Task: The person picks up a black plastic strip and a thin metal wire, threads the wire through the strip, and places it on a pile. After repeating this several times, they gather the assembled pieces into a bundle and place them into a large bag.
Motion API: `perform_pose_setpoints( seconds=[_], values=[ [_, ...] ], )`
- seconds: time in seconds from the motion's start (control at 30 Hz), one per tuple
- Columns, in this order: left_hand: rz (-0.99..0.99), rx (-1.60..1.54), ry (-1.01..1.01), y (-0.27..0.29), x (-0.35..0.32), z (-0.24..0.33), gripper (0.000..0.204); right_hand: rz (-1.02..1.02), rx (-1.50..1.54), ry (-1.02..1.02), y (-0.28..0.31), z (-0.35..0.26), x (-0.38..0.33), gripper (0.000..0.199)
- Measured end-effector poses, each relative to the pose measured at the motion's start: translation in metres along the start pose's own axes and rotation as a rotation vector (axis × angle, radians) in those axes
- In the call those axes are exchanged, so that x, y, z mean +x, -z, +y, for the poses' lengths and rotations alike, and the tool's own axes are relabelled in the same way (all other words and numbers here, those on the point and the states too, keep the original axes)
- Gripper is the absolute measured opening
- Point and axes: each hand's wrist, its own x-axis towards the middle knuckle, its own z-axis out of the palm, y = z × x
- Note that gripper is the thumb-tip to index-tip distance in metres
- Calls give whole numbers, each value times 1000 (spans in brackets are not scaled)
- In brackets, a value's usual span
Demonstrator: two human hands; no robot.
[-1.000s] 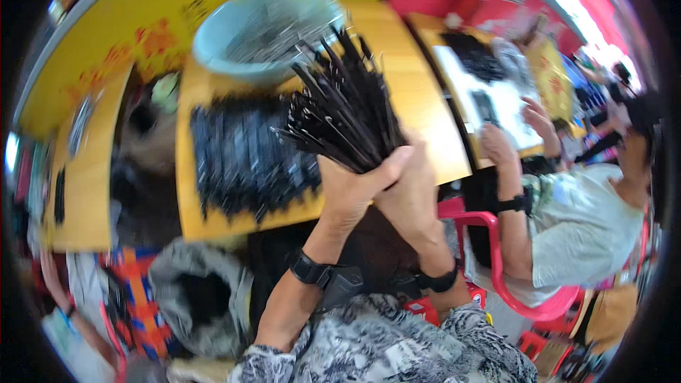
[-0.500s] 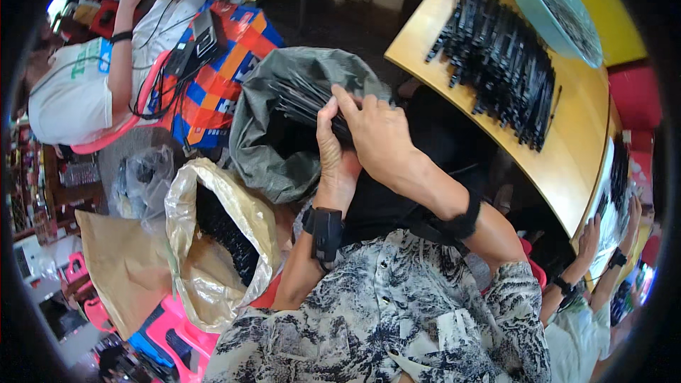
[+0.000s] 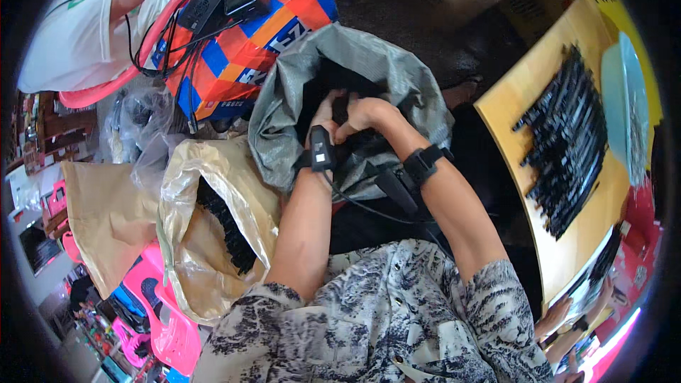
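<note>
**Reaching Into the Grey Sack With Both Hands**

Bending over a grey sack (image 3: 397, 78) on the floor, you had both hands together inside its open mouth. Your left hand (image 3: 328, 115) and right hand (image 3: 363, 113) touched, fingers buried among the black sticks (image 3: 339, 81) there; whether they gripped any could not be told. The sack's rim stood folded back, probably to keep the mouth wide. Beside it, a tan bag (image 3: 213, 241) held more black pieces. To your right, black sticks lay in rows on the yellow worktop (image 3: 567, 255).
</note>
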Motion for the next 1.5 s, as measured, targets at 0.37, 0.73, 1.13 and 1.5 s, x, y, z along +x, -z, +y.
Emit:
perform_pose_setpoints(
  seconds=[0.37, 0.73, 1.13, 1.5],
  values=[
    [-309, -174, -369, 136, 112, -61, 33, 375, -10, 5, -77, 48, 19, 86],
    [-135, -288, -378, 216, 105, -88, 35, 1132, -112, 205, -5, -13, -98, 60],
    [-20, -332, -398, 268, 75, -118, 37, 896, 934, -83, 25, 8, -126, 15],
    [48, -306, -379, 278, 67, -128, 39, 736, 797, -239, -8, -5, -156, 21]
  ],
)
